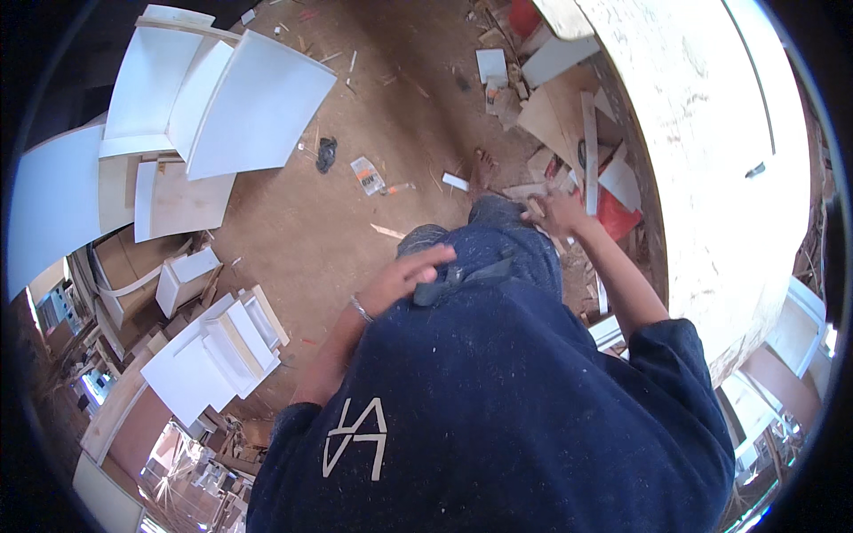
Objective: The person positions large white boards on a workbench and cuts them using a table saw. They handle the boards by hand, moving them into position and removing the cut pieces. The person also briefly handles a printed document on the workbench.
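My left hand (407,277) is by my waist, its fingers stretched out and nothing visible in it. Close under its fingertips, a dark strap or fold of cloth (471,274) crosses the front of my trousers. My right hand (560,214) hovers beside my right thigh with its fingers spread and holds nothing that I can see. Beyond that hand lies a heap of board offcuts (555,115), with a red piece of material (615,218) among them. A bare foot (484,169) shows ahead of my knees.
A large pale workbench (711,115) runs along my right, with a small metallic item (755,170) on it. White panels and box frames (258,107) stand at the far left. More white parts (213,360) sit nearer. Scraps and a printed packet (367,176) litter the brown floor.
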{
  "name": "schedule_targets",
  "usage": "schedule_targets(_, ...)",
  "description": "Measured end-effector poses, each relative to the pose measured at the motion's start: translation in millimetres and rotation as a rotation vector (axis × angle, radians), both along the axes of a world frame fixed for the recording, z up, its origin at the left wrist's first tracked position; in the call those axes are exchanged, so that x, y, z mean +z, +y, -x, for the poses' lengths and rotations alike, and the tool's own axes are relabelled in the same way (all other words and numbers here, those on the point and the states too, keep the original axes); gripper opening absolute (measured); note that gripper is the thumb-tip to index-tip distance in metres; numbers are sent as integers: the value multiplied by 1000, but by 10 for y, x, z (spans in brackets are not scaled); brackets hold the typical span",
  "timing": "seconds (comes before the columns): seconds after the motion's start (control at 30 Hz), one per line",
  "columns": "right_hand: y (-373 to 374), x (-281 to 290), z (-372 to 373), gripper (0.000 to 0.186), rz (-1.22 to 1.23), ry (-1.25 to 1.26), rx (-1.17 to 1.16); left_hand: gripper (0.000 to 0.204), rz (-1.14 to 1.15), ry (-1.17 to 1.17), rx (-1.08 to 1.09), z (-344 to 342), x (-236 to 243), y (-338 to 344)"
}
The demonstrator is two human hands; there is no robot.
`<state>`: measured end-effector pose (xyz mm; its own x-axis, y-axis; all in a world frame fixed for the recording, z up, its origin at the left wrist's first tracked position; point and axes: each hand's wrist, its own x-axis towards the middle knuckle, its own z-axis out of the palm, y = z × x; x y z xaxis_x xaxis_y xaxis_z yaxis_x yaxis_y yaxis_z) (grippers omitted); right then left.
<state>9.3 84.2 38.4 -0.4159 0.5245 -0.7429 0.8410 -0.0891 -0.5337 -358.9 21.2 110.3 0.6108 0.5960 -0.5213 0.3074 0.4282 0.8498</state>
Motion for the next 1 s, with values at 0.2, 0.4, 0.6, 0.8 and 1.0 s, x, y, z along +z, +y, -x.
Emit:
schedule_targets(0.2, 345, 315, 412, 60, 144, 455, 58, 54, -273, 1117, -904, 1483, -1229, -332)
schedule_targets(0.4, -587, -1456, -1217, 64, 280, -660, 49, 65, 951, 605, 560, 1657, -849, 315)
schedule_targets(0.6, 772, -1300, 1063, 74, 78, 464, -1203, 68, 864, 203, 716, 1850, -1835, 1790)
schedule_targets(0.8, 2938, 1174, 2341, 69, 532, 1288, -915, 88, 673, -811, 87, 1495, 38, 3948)
schedule_targets(1.0, 3905, 1429, 2170, 63, 202, 897, -355, 78, 695, -705, -51, 1135, -258, 5578)
